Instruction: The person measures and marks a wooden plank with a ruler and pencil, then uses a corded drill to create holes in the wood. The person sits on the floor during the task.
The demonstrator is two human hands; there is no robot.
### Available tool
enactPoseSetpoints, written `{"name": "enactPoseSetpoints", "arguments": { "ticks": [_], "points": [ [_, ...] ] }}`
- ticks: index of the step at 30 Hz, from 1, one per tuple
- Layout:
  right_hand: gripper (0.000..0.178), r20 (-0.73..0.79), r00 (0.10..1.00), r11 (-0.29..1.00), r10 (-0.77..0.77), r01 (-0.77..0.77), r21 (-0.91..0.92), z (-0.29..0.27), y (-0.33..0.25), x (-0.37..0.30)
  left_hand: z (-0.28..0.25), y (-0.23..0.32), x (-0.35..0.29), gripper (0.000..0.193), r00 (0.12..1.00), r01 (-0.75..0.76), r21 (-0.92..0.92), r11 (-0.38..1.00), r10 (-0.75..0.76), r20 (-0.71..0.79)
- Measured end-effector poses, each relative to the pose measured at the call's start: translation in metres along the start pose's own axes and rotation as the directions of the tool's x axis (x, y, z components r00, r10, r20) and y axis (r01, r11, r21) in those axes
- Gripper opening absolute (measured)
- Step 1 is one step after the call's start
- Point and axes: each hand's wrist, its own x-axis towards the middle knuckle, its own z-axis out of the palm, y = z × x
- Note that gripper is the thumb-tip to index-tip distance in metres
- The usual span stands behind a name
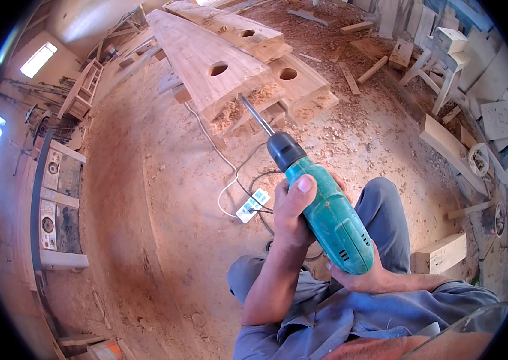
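A teal power drill (335, 219) with a black chuck is held in both my hands, pointing up and to the left. My left hand (293, 207) wraps around its front body, thumb on top. At the rear my right hand (365, 276) grips it from below, its fingers partly hidden by the drill. The long drill bit (255, 114) meets the near end of a thick wooden plank (203, 66). Whether the tip is inside the wood I cannot tell. Wood chips (233, 111) lie around that end. A round hole (218, 69) goes into the plank's top face.
Two similar planks with holes (302, 72) lie beside it. A white power strip (252, 206) with cords sits on the dusty floor. Boards and scraps line the right side, with a wooden block (440, 254) near my knee. Machinery with dials (56, 222) stands at left.
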Motion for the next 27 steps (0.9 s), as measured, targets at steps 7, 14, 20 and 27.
{"name": "enactPoseSetpoints", "arguments": {
  "ticks": [7,14,20,27],
  "points": [
    [0.028,-0.023,1.0,1.0,-0.003,0.003,-0.009,0.0018,-0.002,0.0003,-0.0007,0.0018,-0.0006,0.061,1.0,0.013,0.002,1.0,-0.013,-0.007],
    [0.027,-0.02,0.999,0.999,-0.033,0.032,-0.032,0.0017,-0.001,0.0016,-0.0012,0.0003,-0.0007,0.062,1.0,0.018,-0.016,1.0,-0.018,-0.023],
    [0.027,-0.022,1.0,1.0,-0.018,0.018,-0.016,0.0015,-0.0026,0.0023,-0.0005,0.0009,0.0,0.063,1.0,0.013,-0.007,1.0,-0.013,-0.022],
    [0.027,-0.028,1.0,1.0,-0.013,0.013,-0.01,0.0016,-0.0022,0.0031,-0.0031,-0.0009,0.0007,0.063,1.0,0.018,-0.008,1.0,-0.018,-0.024]
  ]
}}
